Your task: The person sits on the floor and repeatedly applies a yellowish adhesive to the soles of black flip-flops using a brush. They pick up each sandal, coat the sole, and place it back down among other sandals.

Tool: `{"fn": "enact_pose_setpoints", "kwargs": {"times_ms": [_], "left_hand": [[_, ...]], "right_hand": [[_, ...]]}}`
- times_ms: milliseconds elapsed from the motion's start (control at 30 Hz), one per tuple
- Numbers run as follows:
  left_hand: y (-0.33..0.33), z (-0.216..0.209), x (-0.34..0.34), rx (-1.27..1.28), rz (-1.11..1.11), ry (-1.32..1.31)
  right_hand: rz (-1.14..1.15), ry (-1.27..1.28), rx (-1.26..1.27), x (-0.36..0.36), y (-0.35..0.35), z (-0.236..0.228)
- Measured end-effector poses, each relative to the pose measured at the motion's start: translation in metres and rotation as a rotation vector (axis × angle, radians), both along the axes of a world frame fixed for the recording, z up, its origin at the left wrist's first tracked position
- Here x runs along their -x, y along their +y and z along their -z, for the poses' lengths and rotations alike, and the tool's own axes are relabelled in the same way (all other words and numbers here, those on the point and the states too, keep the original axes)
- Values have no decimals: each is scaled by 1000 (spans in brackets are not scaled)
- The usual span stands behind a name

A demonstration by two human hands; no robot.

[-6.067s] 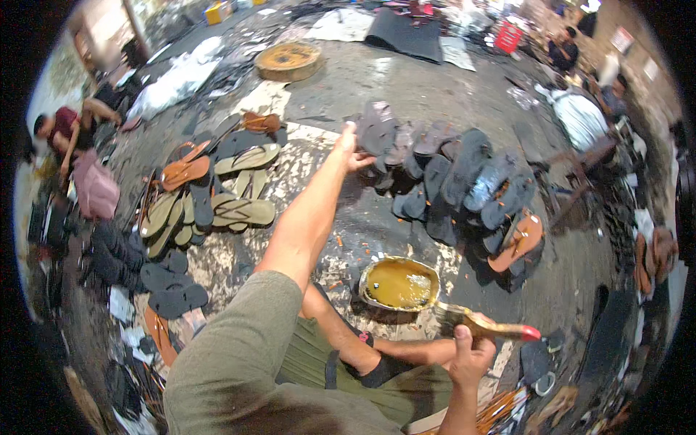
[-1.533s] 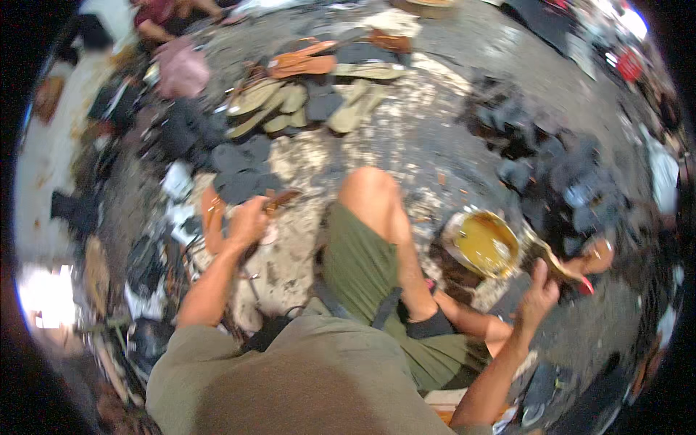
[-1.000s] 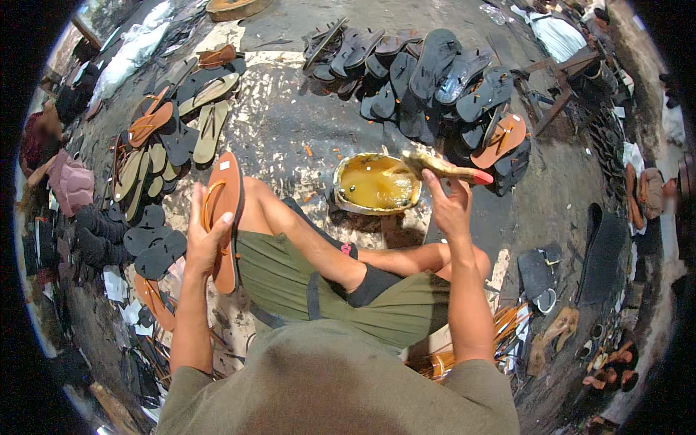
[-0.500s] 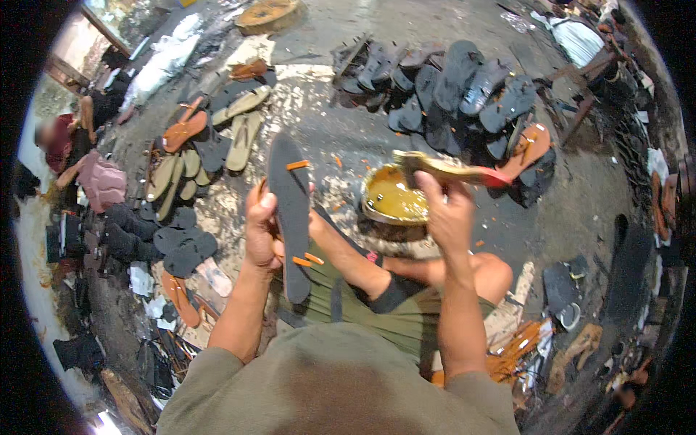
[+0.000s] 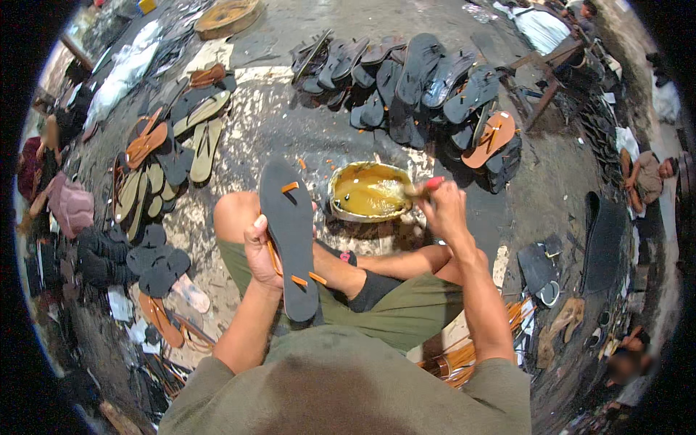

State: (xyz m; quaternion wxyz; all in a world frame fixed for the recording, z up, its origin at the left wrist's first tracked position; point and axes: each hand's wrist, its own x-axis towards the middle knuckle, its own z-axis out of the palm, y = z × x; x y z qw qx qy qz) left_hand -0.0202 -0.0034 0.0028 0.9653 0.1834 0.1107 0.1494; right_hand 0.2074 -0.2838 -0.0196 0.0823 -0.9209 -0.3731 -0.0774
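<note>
Flip-flop point(image 5: 288, 239) above my lap point(image 5: 384, 315), left hand point(image 5: 261, 252) gripping its edge so the underside faces me; right hand point(image 5: 445, 212) pinches a red-ended brush point(image 5: 434, 184) at the tub's point(image 5: 366, 217) rim, apparently placed for easy dipping.

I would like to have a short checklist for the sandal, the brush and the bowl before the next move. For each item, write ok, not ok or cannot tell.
1. Sandal held: ok, the left grip has it by its left edge.
2. Dark underside turned toward the camera: ok.
3. Orange strap ends all within the sandal's outline: not ok, one pokes past the right edge near the heel.
4. Brush in hand: ok, in the right grip.
5. Bowl upright, with yellow liquid in it: ok.
6. Bristles evenly coated: cannot tell, blurred by the bowl's right rim.
</note>
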Motion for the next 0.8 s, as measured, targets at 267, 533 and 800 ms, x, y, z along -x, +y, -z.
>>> {"fn": "enact_pose_setpoints", "kwargs": {"times_ms": [267, 533, 800], "left_hand": [[-40, -1, -26, 86, 160, 27], [-49, -19, -19, 175, 183, -87], [-58, -5, -10, 191, 236, -104]], "right_hand": [[92, 723, -984, 99, 91, -88], [-155, 431, -911, 111, 121, -87], [-67, 53, -724, 89, 104, -62]]}}
